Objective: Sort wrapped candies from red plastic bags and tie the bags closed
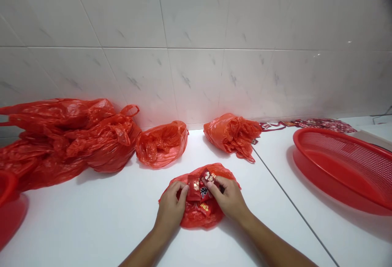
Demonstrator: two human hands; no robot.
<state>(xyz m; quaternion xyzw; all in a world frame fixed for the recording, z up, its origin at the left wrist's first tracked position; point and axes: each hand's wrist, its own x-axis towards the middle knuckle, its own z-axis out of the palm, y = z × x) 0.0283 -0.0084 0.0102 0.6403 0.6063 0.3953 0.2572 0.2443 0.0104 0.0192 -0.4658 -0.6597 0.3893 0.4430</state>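
Note:
In front of me an opened red plastic bag [202, 221] lies on the white table, its rim rolled down around several small red packets with gold and white print. My left hand [172, 203] pinches one flat red packet [194, 188] between thumb and fingers at its left side. Just to the right, my right hand [230, 196] grips a dark red packet [207, 176] with gold lettering, held tilted above the bag. Beneath both hands, another red packet [204, 208] with yellow print rests inside the bag.
Behind stand a small open red bag [162, 144] and a bunched red bag [229, 134]. A heap of red bags [67, 140] fills the left. A red mesh basket [339, 169] is at right, part of a red container [12, 214] at left. A tiled wall [196, 83] rises behind.

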